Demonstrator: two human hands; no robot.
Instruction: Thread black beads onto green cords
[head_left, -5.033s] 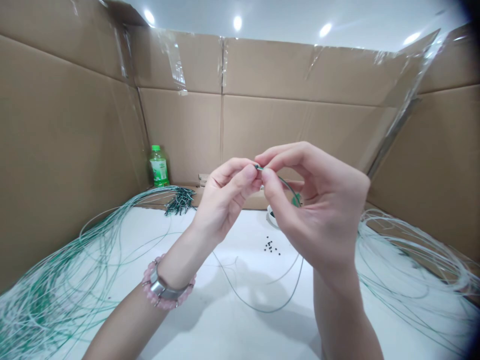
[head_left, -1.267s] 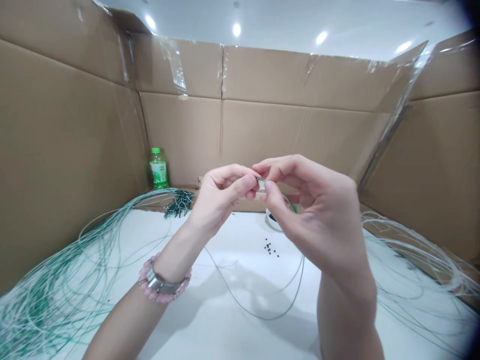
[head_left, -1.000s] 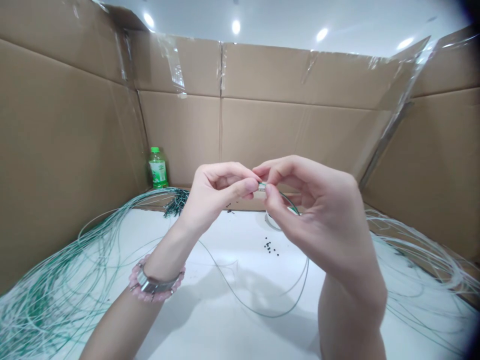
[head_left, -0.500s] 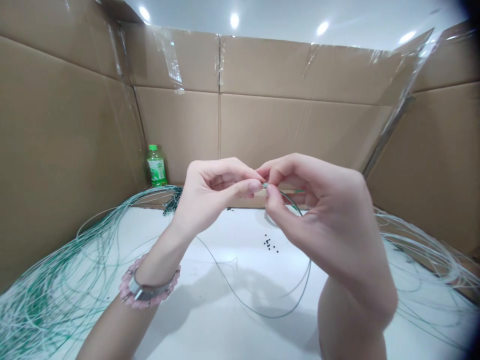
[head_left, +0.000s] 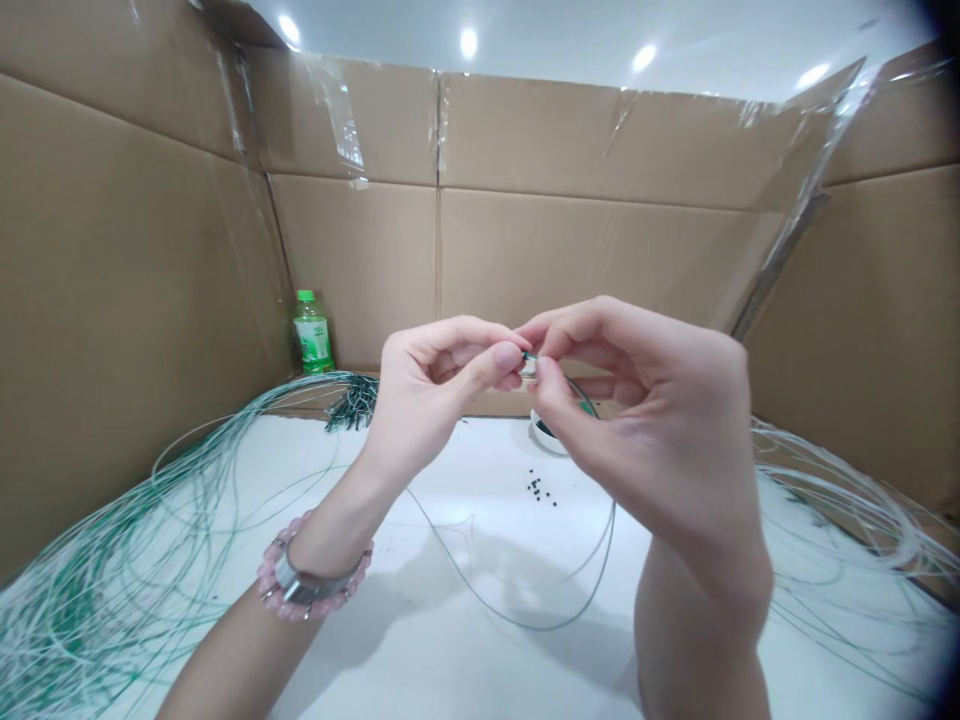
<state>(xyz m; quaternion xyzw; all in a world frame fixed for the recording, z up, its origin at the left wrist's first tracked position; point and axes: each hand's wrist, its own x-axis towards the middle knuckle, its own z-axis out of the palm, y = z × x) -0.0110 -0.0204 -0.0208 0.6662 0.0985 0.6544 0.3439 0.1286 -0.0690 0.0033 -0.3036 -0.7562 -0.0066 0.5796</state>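
My left hand (head_left: 435,395) and my right hand (head_left: 660,420) are raised above the white table (head_left: 420,640), fingertips meeting. Both pinch the end of a thin green-grey cord (head_left: 540,620) with a small dark piece (head_left: 529,359) at the tip. The cord hangs down in a loop to the table between my forearms. A pink bead bracelet and a watch (head_left: 311,585) sit on my left wrist.
A big heap of green and white cords (head_left: 112,560) lies at the left, with dark ends (head_left: 356,397) bunched near the back. More pale cords (head_left: 832,520) lie at the right. Small black beads (head_left: 541,489), a white dish (head_left: 546,434) and a green bottle (head_left: 312,334) stand inside cardboard walls (head_left: 585,240).
Both hands stay pinched together on the cord end, shifting only slightly. My left wrist has dropped and come back a little; the hanging loop sways.
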